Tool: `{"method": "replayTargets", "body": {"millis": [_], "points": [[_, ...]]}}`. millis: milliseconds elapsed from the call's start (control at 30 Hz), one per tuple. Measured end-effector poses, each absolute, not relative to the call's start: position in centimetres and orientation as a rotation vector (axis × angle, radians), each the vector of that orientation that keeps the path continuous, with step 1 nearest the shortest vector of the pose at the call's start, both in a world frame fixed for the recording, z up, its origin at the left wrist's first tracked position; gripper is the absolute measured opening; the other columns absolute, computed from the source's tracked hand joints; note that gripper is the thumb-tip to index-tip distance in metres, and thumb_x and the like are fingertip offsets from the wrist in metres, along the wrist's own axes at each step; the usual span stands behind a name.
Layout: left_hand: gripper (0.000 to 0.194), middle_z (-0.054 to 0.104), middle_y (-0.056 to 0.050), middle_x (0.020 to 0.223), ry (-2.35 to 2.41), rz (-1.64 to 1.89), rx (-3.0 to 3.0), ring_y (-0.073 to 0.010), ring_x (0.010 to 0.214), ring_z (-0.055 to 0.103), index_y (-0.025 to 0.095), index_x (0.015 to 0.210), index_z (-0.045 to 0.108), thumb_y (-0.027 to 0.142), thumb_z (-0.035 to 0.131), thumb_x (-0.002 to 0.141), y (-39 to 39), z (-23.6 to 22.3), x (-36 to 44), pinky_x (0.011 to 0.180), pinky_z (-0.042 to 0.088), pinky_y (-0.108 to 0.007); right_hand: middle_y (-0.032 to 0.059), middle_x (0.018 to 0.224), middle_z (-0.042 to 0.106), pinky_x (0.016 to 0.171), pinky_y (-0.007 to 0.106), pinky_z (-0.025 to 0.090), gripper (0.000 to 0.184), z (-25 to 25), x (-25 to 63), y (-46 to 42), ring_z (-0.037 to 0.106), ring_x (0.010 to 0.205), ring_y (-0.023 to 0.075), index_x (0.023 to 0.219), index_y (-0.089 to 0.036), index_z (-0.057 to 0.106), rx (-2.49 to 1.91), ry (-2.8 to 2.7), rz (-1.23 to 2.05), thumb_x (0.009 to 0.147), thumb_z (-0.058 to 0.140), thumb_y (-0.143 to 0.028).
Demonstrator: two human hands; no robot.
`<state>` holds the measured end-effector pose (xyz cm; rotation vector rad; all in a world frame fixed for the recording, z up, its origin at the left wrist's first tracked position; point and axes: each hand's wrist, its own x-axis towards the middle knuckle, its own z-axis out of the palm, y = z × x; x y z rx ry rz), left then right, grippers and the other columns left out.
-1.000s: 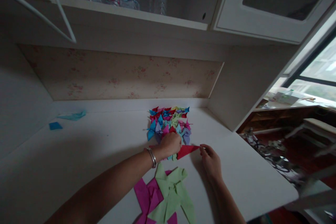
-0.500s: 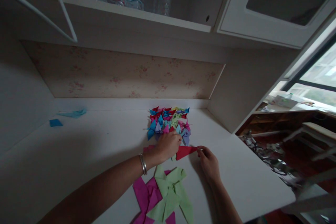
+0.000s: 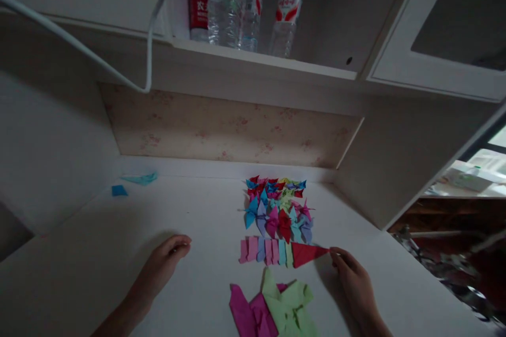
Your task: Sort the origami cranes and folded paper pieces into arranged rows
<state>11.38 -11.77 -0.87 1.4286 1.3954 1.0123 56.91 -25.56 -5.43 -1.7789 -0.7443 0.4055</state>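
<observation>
Likely a home | floral-patterned back panel (image 3: 237, 129) | white cabinets (image 3: 454, 26) | bottles on shelf (image 3: 264, 57)

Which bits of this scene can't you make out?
All in the head view:
- Left hand: its curled fingers hide the palm.
- Right hand: its pinch on the red paper is too small for detail.
- Magenta paper: partly under the green paper.
- Green paper: cut off by the bottom edge.

Floral wallpaper (image 3: 229, 129) backed the white surface (image 3: 190, 258) beneath an open shelf (image 3: 269, 58); dim light left shadows, the window (image 3: 488, 166) bright at right.
</observation>
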Motion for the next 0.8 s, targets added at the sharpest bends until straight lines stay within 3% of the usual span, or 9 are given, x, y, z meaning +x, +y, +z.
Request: {"method": "replayTargets", "body": {"millis": [133,233,367,433,533,600,700,800], "points": [[0.032,0.058,0.004,0.059,1.388,0.951,1.267,-0.0114,0.048,0.047,0.017,0.079,0.066,0.044,0.066,0.061,-11.3,-2.5,7.6,0.044,0.032,-0.021,0.0013,0.070,0.063,0.047,0.026,0.043,0.040,-4.0,57.2,-25.0,0.054,0.055,0.0155,0.086,-0.020,0.070,-1.661,-0.490,0.548,0.057,0.071,-0.047],[0.032,0.053,0.006,0.055,1.384,0.936,1.205,-0.0097,0.044,0.042,0.017,0.081,0.065,0.045,0.063,0.065,-11.4,-2.9,6.9,0.041,0.027,-0.020,0.0013,0.068,0.060,0.042,0.025,0.042,0.036,-0.7,55.2,-23.0,0.049,0.048,0.0124,0.082,-0.023,0.070,-1.616,-0.395,0.657,0.052,0.075,-0.042],[0.022,0.065,0.000,0.071,1.301,0.949,1.436,-0.0163,0.068,0.059,0.018,0.075,0.066,0.038,0.057,0.071,-11.5,-2.5,7.6,0.063,0.044,-0.024,-0.0014,0.058,0.052,0.038,0.021,0.033,0.025,4.0,47.5,-17.4,0.042,0.045,0.0099,0.077,-0.020,0.067,-1.507,-0.772,0.895,0.065,0.071,-0.042],[0.022,0.067,-0.002,0.076,1.344,0.954,1.522,-0.0183,0.074,0.061,0.019,0.075,0.065,0.036,0.053,0.074,-11.4,-2.5,8.0,0.071,0.045,-0.027,-0.0039,0.055,0.049,0.038,0.019,0.030,0.020,4.9,42.0,-13.7,0.040,0.043,0.0079,0.079,-0.019,0.065,-1.457,-0.967,1.045,0.071,0.067,-0.038],[0.024,0.067,-0.004,0.079,1.428,0.949,1.592,-0.0191,0.074,0.062,0.019,0.078,0.064,0.036,0.047,0.079,-11.3,-3.2,8.1,0.072,0.046,-0.028,-0.0003,0.070,0.059,0.043,0.018,0.037,0.023,4.1,33.1,-7.4,0.048,0.048,0.0075,0.093,-0.017,0.063,-1.388,-1.375,1.192,0.083,0.054,-0.036],[0.023,0.067,-0.005,0.081,1.420,0.942,1.652,-0.0192,0.077,0.062,0.019,0.079,0.063,0.034,0.045,0.081,-11.2,-3.8,8.0,0.074,0.046,-0.028,0.0029,0.081,0.064,0.046,0.019,0.042,0.027,2.8,27.3,-3.0,0.053,0.051,0.0076,0.101,-0.016,0.062,-1.418,-1.824,1.111,0.089,0.043,-0.031],[0.023,0.067,-0.005,0.081,1.391,0.877,1.733,-0.0177,0.078,0.063,0.019,0.078,0.061,0.029,0.040,0.083,-11.0,-4.3,7.9,0.074,0.045,-0.025,0.0034,0.086,0.068,0.052,0.021,0.048,0.023,1.0,19.5,3.0,0.061,0.060,0.0110,0.101,-0.017,0.065,-1.432,-2.026,1.026,0.085,0.050,-0.023],[0.025,0.069,-0.003,0.078,1.457,0.720,1.726,-0.0161,0.074,0.064,0.021,0.081,0.061,0.029,0.037,0.086,-10.8,-3.9,8.1,0.068,0.044,-0.021,0.0058,0.110,0.065,0.075,0.028,0.052,0.024,0.0,13.6,7.9,0.063,0.090,0.0181,0.101,-0.019,0.066,-1.444,-2.183,0.820,0.080,0.058,-0.025]]}}
